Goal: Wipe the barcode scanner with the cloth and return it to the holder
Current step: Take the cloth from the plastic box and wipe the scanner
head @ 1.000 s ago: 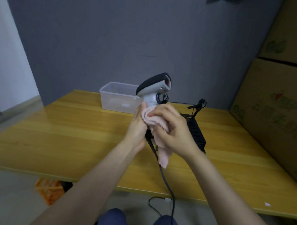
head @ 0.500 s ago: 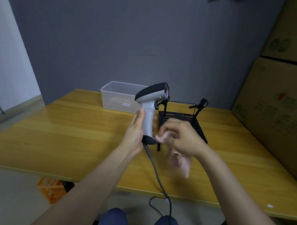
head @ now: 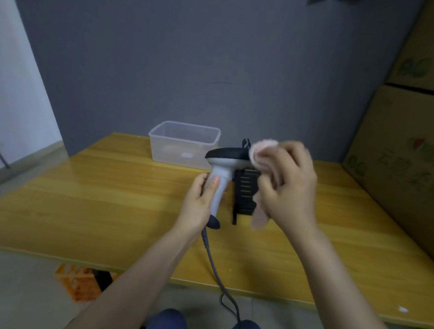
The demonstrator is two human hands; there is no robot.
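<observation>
Left hand [head: 201, 203]: wrapped around the grey handle of the barcode scanner [head: 223, 170], holding it upright above the middle of the table [head: 90, 201].
Right hand [head: 286, 184]: fingers bunched on the pink cloth [head: 261, 151], pressing it against the front of the scanner's dark head; a loose end hangs below the palm.
Holder [head: 244, 190]: black stand on the table behind the scanner, toward the far edge.
Cable [head: 214, 263]: runs from the handle base over the near edge.
Clear plastic bin [head: 184, 144]: at the far edge, left of the holder.
</observation>
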